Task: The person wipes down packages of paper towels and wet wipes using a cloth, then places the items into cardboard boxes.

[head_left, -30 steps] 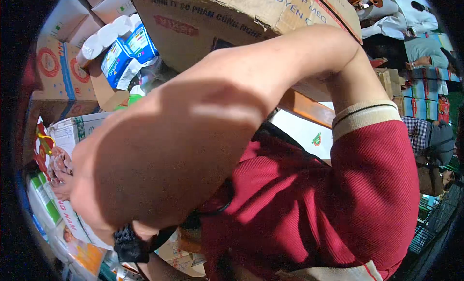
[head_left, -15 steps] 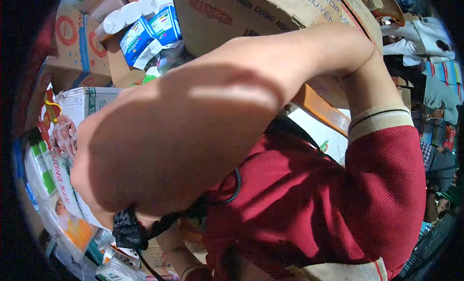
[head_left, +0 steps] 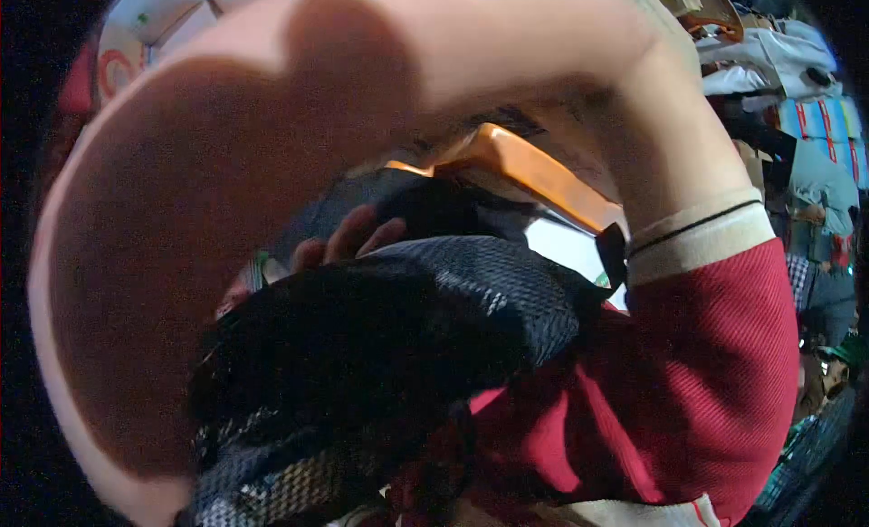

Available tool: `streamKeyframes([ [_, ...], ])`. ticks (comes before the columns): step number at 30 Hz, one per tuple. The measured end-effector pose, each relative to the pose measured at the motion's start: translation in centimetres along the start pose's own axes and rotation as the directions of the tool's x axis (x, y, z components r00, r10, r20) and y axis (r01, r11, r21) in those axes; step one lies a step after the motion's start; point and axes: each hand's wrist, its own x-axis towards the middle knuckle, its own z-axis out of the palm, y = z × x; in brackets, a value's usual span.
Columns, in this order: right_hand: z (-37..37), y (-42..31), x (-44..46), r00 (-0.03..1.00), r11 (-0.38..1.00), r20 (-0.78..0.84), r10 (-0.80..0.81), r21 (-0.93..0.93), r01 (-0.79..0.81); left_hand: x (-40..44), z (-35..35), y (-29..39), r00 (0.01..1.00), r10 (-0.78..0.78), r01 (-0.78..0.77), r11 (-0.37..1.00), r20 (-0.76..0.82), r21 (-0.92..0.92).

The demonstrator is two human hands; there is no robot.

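Note:
A black mesh fabric item (head_left: pixel 507 282) fills the lower middle of the head view, close to the camera; its exact kind is unclear. Several fingertips, which appear to belong to my left hand (head_left: pixel 348 237), curl over its far upper edge, while the fabric hides the palm. My bent right arm (head_left: pixel 507 47) sweeps across the top and down the left side, large and blurred. Its hand lies outside the view or behind the fabric. A red sleeve (head_left: pixel 715 373) with a cream cuff covers the upper part of that arm.
Beyond the arm shows an orange edge (head_left: pixel 543 178) with a white surface (head_left: pixel 566 255) beneath it. Stacked goods, with blue packs (head_left: pixel 819 133) and white bundles (head_left: pixel 769 61), line the right side. Part of a printed carton (head_left: pixel 118 70) appears at upper left.
The black mesh has come up and spread across the middle, covering much of the red shirt. My right forearm has moved nearer the camera and hides the goods on the left. Fingertips now show.

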Motion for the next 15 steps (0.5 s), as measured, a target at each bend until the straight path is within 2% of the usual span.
streamKeyframes([
  [15, 0.1, -0.6, 0.2, 0.999, 0.999, 0.018, 0.032, 0.01, -0.032, 0.5, 3.4, -0.3, 0.988, -0.052, 0.073, 0.987, 0.145, -0.141],
])
